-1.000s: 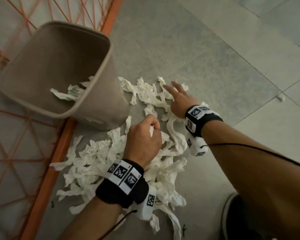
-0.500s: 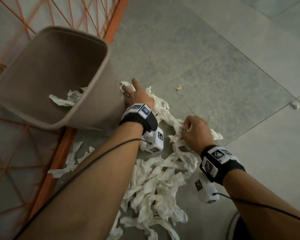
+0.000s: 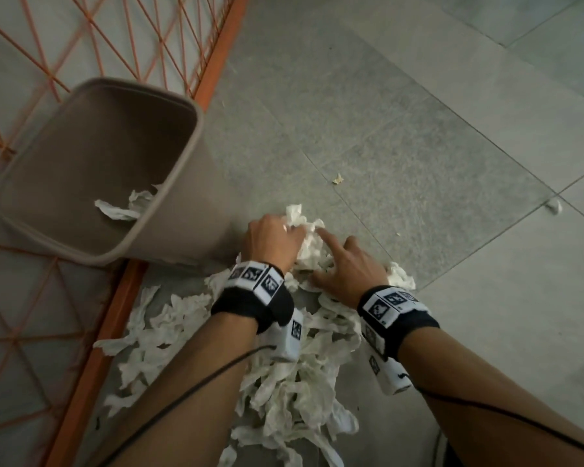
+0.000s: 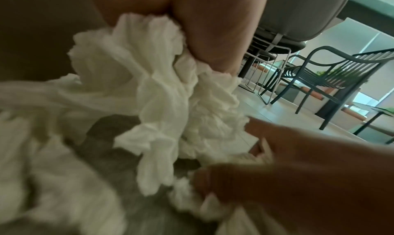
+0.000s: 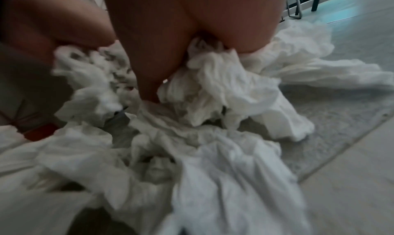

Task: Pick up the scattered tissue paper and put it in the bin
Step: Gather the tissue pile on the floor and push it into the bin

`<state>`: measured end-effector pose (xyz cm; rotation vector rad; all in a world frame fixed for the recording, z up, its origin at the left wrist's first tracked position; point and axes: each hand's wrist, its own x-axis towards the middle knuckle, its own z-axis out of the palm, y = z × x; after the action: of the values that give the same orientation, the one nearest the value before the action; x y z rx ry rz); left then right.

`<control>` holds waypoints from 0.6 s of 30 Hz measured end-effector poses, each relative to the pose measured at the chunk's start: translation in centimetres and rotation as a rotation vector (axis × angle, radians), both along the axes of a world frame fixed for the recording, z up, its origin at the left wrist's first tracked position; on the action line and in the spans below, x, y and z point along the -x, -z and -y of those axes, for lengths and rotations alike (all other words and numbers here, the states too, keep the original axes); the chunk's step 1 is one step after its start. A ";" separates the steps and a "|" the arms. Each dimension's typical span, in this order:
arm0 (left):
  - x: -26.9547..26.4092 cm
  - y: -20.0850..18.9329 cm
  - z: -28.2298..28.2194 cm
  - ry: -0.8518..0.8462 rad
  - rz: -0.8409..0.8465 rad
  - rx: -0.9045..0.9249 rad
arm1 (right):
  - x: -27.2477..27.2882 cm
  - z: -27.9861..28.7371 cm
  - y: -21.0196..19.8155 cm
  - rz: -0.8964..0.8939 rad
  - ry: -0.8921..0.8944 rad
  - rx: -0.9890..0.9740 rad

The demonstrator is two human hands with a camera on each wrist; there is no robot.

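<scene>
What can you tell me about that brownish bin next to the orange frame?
The taupe, plastic-looking waste bin has a rounded-square mouth with a rolled rim and smooth walls that narrow toward the base. It appears to tilt in the head view, its open mouth facing the camera. It sits on the grey tiled floor against the orange metal grid frame. A few crumpled white tissue pieces lie inside. The left hand grips tissue right beside its base.

Place: I seem to be in a café or office lounge, indoors.
Floor [image 3: 402, 136]: large grey stone tiles under me.
Seating: a dark slatted metal armchair [image 4: 332, 73] and a grey padded chair [image 4: 298, 14] on wire legs.
Partition: an orange wire-grid frame [image 3: 91, 332] beside me.
Light: pale daylight from bright panels behind the chairs.
</scene>
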<state>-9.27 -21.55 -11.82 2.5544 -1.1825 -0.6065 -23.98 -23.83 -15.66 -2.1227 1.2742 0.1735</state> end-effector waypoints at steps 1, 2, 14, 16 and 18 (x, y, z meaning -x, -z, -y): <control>0.4 -0.2 -1.0 0.043 0.005 -0.029 | -0.2 0.1 0.3 0.000 -0.011 0.024; 0.6 -0.2 -1.9 0.079 0.013 -0.046 | -0.4 0.2 0.4 -0.001 -0.027 0.042; 0.1 -5.7 -8.7 -0.048 -0.155 0.281 | -1.5 -0.4 -1.4 -0.001 -0.059 0.059; 0.1 -7.1 -10.2 -0.106 -0.223 0.332 | -1.3 -0.4 -1.7 0.031 0.005 0.024; -0.4 -7.2 -11.6 -0.121 -0.229 0.318 | -1.2 -0.5 -1.8 0.067 0.038 0.021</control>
<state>-8.85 -9.92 -4.63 2.2047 -0.9541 -0.6087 -22.78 -23.32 -13.88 -2.1025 1.2815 0.0726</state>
